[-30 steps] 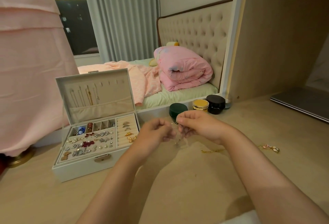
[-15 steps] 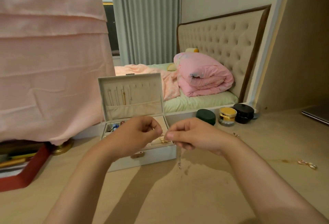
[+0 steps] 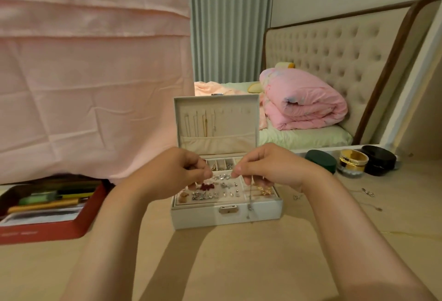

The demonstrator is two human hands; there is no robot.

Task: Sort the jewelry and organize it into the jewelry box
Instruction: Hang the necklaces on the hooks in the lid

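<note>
White print on the red tray (image 3: 59, 232) is too blurred to read.

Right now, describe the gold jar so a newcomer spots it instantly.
From the open white jewelry box, look right along the beige tabletop to three round containers. The gold-banded clear jar sits between a dark green round case and a black round case; only it gleams gold.

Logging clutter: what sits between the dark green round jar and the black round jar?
In the head view, a gold-lidded glass jar stands between the dark green round jar and the black round jar.
</note>
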